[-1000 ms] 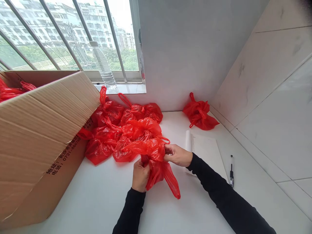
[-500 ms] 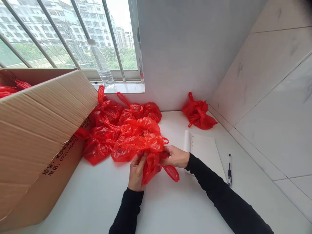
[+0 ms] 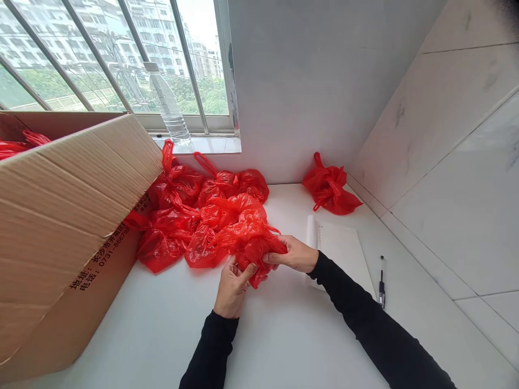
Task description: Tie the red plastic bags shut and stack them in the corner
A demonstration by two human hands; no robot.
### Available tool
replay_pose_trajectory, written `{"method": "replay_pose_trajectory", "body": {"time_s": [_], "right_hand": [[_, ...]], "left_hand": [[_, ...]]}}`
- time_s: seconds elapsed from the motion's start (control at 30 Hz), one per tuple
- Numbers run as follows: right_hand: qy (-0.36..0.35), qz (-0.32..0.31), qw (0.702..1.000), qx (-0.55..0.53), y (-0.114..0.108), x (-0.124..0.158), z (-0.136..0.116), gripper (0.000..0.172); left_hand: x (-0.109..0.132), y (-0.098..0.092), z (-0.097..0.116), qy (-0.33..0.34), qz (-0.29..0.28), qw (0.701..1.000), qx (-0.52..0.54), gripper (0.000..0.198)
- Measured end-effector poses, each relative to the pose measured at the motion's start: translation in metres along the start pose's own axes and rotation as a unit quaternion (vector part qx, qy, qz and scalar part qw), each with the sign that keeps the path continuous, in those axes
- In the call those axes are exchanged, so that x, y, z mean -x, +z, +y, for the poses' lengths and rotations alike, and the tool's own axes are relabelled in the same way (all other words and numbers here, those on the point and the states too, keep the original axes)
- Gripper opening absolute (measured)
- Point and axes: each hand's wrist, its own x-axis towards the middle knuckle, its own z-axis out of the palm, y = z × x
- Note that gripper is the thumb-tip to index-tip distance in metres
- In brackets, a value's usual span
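Both of my hands grip a red plastic bag (image 3: 254, 249) at the front of a cluster of similar bags. My left hand (image 3: 233, 287) pinches its lower left side between thumb and fingers. From the right, my right hand (image 3: 292, 254) is closed on the bunched plastic, thumb on top. What the bag holds is hidden. Just behind and to the left lie several tied red plastic bags (image 3: 166, 240), touching one another.
A large cardboard box (image 3: 77, 200) with red bags inside stands at the left. On the sill is a water bottle (image 3: 168, 105). A lone red bag (image 3: 330, 186) sits by the wall. An open notebook (image 3: 344, 248) and a pen (image 3: 381, 286) lie at right.
The hanging loop and lower flap of the bag have been gathered up between my hands into a tighter bunch. My right hand has turned slightly, thumb now across the plastic.
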Motion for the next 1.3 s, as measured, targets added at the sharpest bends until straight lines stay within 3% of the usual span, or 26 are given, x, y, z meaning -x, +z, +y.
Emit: {"method": "replay_pose_trajectory", "body": {"time_s": [0.17, 0.3, 0.57, 0.67, 0.83, 0.93, 1.07, 1.17, 1.3], "right_hand": [[0.026, 0.054, 0.998, 0.021, 0.002, -0.002, 0.001, 0.039], [0.036, 0.062, 0.997, 0.024, 0.000, -0.002, 0.003, 0.042], [0.027, 0.022, 0.999, 0.016, 0.000, -0.001, 0.007, 0.038], [0.024, 0.017, 0.999, 0.023, 0.003, 0.002, 0.004, 0.037], [0.003, -0.058, 0.997, 0.041, 0.005, 0.007, -0.003, 0.038], [-0.003, -0.039, 0.998, 0.055, 0.006, 0.006, -0.003, 0.028], [0.002, 0.006, 0.998, 0.055, 0.006, 0.004, -0.004, 0.023], [0.004, 0.025, 0.997, 0.067, 0.003, 0.003, -0.005, 0.014], [-0.004, 0.015, 0.998, 0.065, 0.001, 0.004, -0.006, 0.029]], "left_hand": [[-0.001, 0.000, -0.001, -0.030, 0.011, 0.999, -0.006, 0.053], [-0.001, 0.000, -0.001, -0.039, 0.025, 0.999, 0.014, 0.052], [0.002, 0.002, -0.002, 0.020, -0.014, 0.999, 0.035, 0.040], [0.001, 0.000, -0.002, 0.029, 0.013, 0.999, 0.037, 0.040], [-0.001, -0.003, 0.000, 0.045, 0.068, 0.995, 0.049, 0.040], [0.000, -0.001, 0.002, 0.041, 0.066, 0.995, 0.054, 0.041], [0.005, 0.006, 0.004, 0.030, 0.009, 0.999, 0.034, 0.048], [0.006, 0.007, 0.004, 0.034, 0.015, 0.999, 0.011, 0.052], [0.004, 0.004, 0.002, 0.029, 0.039, 0.999, -0.017, 0.058]]}}
